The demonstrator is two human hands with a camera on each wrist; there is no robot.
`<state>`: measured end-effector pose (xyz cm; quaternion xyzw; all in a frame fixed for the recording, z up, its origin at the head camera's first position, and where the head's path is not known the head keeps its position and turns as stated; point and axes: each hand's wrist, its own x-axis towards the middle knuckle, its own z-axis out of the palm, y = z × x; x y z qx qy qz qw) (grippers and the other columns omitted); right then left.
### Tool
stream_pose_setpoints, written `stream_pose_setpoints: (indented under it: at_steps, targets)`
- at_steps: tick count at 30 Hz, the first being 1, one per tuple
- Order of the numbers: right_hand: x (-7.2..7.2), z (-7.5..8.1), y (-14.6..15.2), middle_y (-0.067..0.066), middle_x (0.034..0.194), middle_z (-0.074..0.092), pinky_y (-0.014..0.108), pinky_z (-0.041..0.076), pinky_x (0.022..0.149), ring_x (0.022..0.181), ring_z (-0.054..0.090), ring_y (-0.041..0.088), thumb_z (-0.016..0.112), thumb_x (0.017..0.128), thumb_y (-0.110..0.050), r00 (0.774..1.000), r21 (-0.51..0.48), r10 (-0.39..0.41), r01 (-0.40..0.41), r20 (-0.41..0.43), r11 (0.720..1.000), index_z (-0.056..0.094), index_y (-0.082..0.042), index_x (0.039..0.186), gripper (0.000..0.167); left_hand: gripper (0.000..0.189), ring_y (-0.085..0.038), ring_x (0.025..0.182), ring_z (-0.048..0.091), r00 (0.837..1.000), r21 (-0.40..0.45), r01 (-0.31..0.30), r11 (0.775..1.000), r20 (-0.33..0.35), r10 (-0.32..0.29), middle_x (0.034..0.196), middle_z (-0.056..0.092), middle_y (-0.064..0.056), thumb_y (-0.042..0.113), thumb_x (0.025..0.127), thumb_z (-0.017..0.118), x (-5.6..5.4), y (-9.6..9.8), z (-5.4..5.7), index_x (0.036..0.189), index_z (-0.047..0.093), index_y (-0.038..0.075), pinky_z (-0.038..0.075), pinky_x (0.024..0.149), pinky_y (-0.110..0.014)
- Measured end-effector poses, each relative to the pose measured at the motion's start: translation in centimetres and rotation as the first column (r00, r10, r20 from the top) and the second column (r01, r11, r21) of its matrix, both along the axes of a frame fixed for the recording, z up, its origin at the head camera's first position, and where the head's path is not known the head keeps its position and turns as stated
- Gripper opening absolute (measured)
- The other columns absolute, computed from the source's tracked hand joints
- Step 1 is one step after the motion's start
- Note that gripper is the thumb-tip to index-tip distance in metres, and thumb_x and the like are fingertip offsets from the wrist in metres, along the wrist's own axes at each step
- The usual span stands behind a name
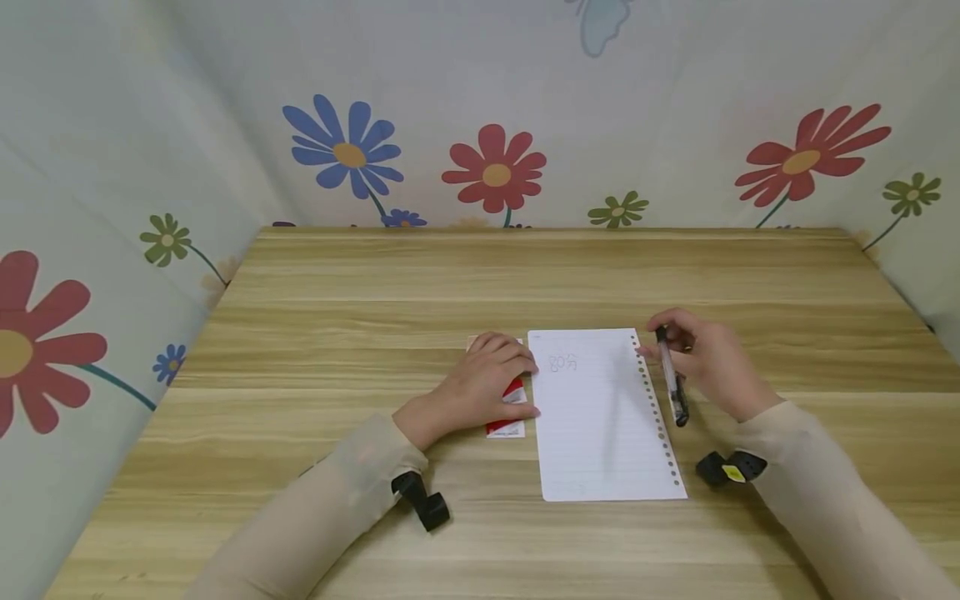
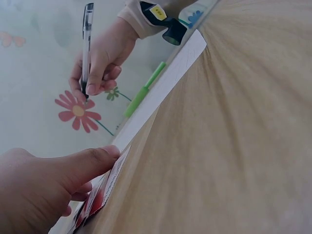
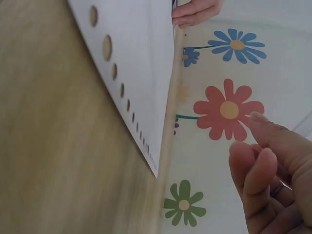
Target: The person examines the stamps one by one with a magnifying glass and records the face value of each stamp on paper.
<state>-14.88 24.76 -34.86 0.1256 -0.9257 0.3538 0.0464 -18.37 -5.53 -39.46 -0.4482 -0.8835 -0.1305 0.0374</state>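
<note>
A loose sheet of lined paper (image 1: 600, 433) lies on the table, with small punched holes along its right side. Handwriting that reads 80 and a character (image 1: 564, 363) stands near its top left. My left hand (image 1: 483, 379) rests over a red and white flat packet (image 1: 506, 429), covering most of it; thumb and fingertips reach the paper's left edge. My right hand (image 1: 712, 358) holds a clear-barrelled pen (image 1: 670, 379) with black ends, raised beside the holes. In the left wrist view the pen (image 2: 86, 53) appears upright between the fingers; in the right wrist view it is mostly hidden.
The wooden table (image 1: 360, 283) reaches back to a pale curtain (image 1: 660, 100) printed with flowers. A black wrist camera (image 1: 420, 500) sits at the left cuff, another (image 1: 731, 469) at the right. A bright green stick-like thing (image 2: 145, 91) appears past the paper in the left wrist view.
</note>
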Motion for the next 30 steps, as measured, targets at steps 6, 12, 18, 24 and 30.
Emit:
stream_pose_setpoints:
  at_steps: [6, 12, 18, 24, 30]
  targets:
    - [0.3, 0.5, 0.8, 0.009, 0.079, 0.056, 0.029, 0.049, 0.049, 0.06, 0.054, 0.016, 0.071, 0.083, -0.004, 0.999, -0.049, 0.038, -0.036, 0.038, 0.998, 0.058, 0.001, 0.109, 0.03, 0.054, -0.021, 0.117, 0.043, 1.0, 0.002, -0.001, 1.0, -0.001, 0.001, 0.118, 0.058, 0.0, 0.053, 0.079, 0.069, -0.1, 0.0, -0.1, 0.113, 0.064, 0.012, 0.024, 0.106, -0.04]
    - [0.6, 1.1, 1.5, 0.011, 0.085, 0.064, 0.03, 0.052, 0.053, 0.066, 0.059, 0.016, 0.066, 0.085, 0.002, 0.995, -0.083, 0.097, -0.094, 0.034, 0.992, 0.056, 0.001, 0.111, 0.028, 0.053, -0.021, 0.117, 0.043, 1.0, -0.003, -0.003, 1.0, -0.004, 0.003, 0.118, 0.058, 0.0, 0.053, 0.079, 0.069, -0.1, 0.0, -0.2, 0.113, 0.064, 0.013, 0.024, 0.106, -0.04]
    - [0.9, 1.6, 2.2, 0.009, 0.084, 0.062, 0.028, 0.052, 0.054, 0.067, 0.06, 0.018, 0.067, 0.083, 0.005, 0.99, -0.091, 0.14, -0.141, -0.009, 0.986, 0.055, 0.001, 0.113, 0.033, 0.053, -0.021, 0.117, 0.043, 1.0, -0.004, -0.003, 1.0, -0.003, 0.003, 0.118, 0.058, -0.001, 0.053, 0.079, 0.069, 0.0, 0.0, -0.2, 0.113, 0.064, 0.013, 0.024, 0.106, -0.04]
    - [1.1, 1.7, 2.7, 0.011, 0.084, 0.061, 0.027, 0.052, 0.053, 0.064, 0.061, 0.015, 0.062, 0.086, 0.008, 0.994, -0.084, 0.108, -0.11, -0.025, 0.99, 0.055, 0.001, 0.114, 0.03, 0.053, -0.021, 0.115, 0.044, 1.0, 0.007, 0.001, 1.0, -0.011, -0.001, 0.117, 0.059, 0.0, 0.052, 0.078, 0.07, 0.0, 0.0, -0.1, 0.112, 0.065, 0.012, 0.025, 0.106, -0.04]
    - [1.4, 2.0, 2.9, 0.012, 0.081, 0.06, 0.028, 0.052, 0.053, 0.062, 0.061, 0.019, 0.058, 0.09, 0.003, 0.996, -0.13, 0.086, -0.091, -0.04, 0.987, 0.056, 0.0, 0.111, 0.021, 0.051, -0.022, 0.113, 0.046, 1.0, 0.038, 0.015, 0.999, -0.028, -0.014, 0.114, 0.059, -0.001, 0.05, 0.077, 0.072, 0.1, 0.0, 0.0, 0.109, 0.065, 0.011, 0.027, 0.104, -0.04]
